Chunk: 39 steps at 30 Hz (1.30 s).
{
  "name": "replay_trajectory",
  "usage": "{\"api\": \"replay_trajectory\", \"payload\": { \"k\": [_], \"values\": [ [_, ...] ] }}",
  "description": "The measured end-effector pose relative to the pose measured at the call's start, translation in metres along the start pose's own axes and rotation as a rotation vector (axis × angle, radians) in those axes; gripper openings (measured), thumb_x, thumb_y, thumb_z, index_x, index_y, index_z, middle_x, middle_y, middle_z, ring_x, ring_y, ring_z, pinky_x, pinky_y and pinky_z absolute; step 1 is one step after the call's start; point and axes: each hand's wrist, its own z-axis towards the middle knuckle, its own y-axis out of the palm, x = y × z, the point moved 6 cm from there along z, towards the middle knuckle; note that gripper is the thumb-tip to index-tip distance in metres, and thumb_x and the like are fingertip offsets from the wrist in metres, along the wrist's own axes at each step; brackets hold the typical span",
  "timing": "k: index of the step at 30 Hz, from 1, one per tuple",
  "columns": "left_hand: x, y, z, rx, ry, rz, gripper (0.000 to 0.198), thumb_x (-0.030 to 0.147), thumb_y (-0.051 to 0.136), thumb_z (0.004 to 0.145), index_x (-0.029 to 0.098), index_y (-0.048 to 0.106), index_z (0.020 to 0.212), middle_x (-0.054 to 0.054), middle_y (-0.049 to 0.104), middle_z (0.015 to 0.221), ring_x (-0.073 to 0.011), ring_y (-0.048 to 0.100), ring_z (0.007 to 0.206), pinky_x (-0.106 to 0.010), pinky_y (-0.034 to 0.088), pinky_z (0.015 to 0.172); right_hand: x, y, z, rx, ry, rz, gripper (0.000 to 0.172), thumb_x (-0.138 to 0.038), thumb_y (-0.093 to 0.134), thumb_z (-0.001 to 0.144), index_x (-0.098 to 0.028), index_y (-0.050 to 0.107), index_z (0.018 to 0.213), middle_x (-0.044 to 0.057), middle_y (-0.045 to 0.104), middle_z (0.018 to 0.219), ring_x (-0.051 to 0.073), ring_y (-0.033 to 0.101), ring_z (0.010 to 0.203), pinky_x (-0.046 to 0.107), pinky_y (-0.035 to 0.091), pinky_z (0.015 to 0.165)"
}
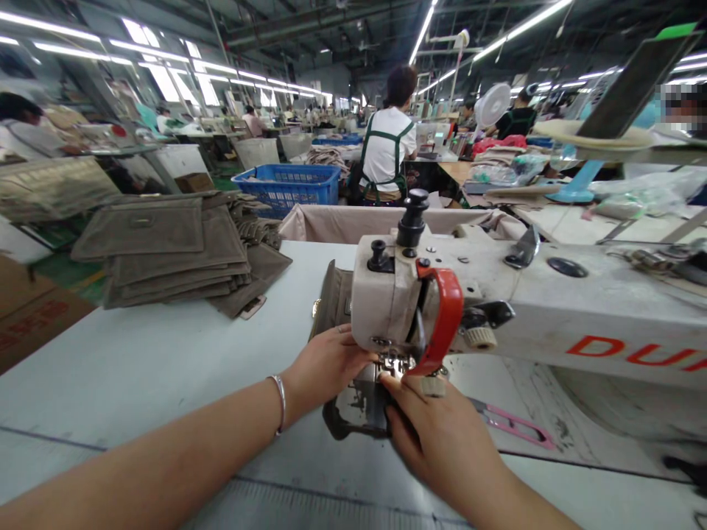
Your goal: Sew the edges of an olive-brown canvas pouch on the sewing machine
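A grey-brown fabric bag piece (332, 300) with a metal fitting on its edge lies beneath the head of a white sewing machine (381, 294). My left hand (325, 364), with a bangle at the wrist, grips this piece just left of the presser foot (393, 363); its fingertips are partly hidden by the machine head. Close to the front of the foot, my right hand (436, 412) has its thumb and fingers closed at the work's edge, partly behind the red guard (450, 316). A dark, shiny-topped plate (353, 408) lies below the hands.
Stacked grey-brown bag pieces (177, 250) lie at the left of the table (221, 375). Pink-handled thread snips (519, 427) rest right of my right hand. Behind the machine are a cloth-lined bin (331, 223), a blue crate (287, 184) and a seated person (389, 140).
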Motion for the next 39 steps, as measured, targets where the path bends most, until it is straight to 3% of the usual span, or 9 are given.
{"api": "replay_trajectory", "payload": {
  "k": [8,13,18,24,32,39],
  "values": [
    [0.008,-0.006,0.000,-0.030,-0.070,-0.007,0.017,0.010,0.058,0.088,0.019,0.071,0.094,-0.003,0.072,0.100,-0.0227,0.062,0.107,-0.036,0.048,0.099,0.001,-0.006,-0.001,0.001,-0.004,0.078,0.030,-0.019,0.048,0.091,-0.018,0.062,0.117,0.009,0.061,0.098,0.027,0.056,0.094,0.046,0.050,0.084],
    [0.026,-0.010,-0.008,-0.220,-0.227,-0.091,0.017,0.013,0.059,0.089,0.016,0.069,0.102,-0.007,0.069,0.104,-0.0227,0.063,0.097,-0.037,0.053,0.090,0.003,-0.014,-0.005,0.042,-0.044,0.158,0.027,-0.012,0.048,0.088,-0.020,0.064,0.109,0.008,0.062,0.099,0.025,0.055,0.092,0.042,0.050,0.080],
    [0.045,-0.013,-0.026,-0.266,-0.242,-0.133,0.021,0.023,0.057,0.093,0.020,0.066,0.111,-0.007,0.061,0.119,-0.0244,0.055,0.114,-0.045,0.046,0.103,0.003,-0.017,-0.007,0.031,-0.093,0.200,0.036,-0.006,0.048,0.085,-0.021,0.060,0.116,0.008,0.062,0.106,0.024,0.054,0.099,0.043,0.050,0.086],
    [0.072,0.001,-0.048,-0.319,-0.216,-0.064,0.055,0.037,0.062,0.088,0.009,0.052,0.134,-0.017,0.047,0.144,-0.0340,0.044,0.132,-0.055,0.043,0.108,-0.002,-0.017,-0.012,0.066,-0.190,0.229,0.036,-0.003,0.048,0.084,-0.021,0.064,0.110,0.005,0.065,0.112,0.022,0.056,0.104,0.043,0.048,0.093],
    [0.072,0.004,-0.052,-0.279,-0.126,0.040,0.067,0.038,0.073,0.079,0.008,0.051,0.134,-0.017,0.049,0.142,-0.0343,0.047,0.130,-0.054,0.046,0.104,0.001,-0.019,-0.011,0.039,-0.184,0.216,0.035,-0.003,0.049,0.084,-0.020,0.065,0.110,0.006,0.068,0.106,0.020,0.058,0.102,0.039,0.049,0.092],
    [0.075,0.000,-0.066,-0.146,-0.047,0.043,0.045,0.026,0.069,0.083,0.015,0.058,0.125,-0.008,0.061,0.131,-0.0264,0.056,0.121,-0.042,0.049,0.106,0.002,-0.024,-0.009,-0.048,-0.221,0.213,0.032,-0.005,0.054,0.082,-0.023,0.067,0.106,0.002,0.067,0.104,0.019,0.058,0.100,0.037,0.049,0.090]
  ]
}}
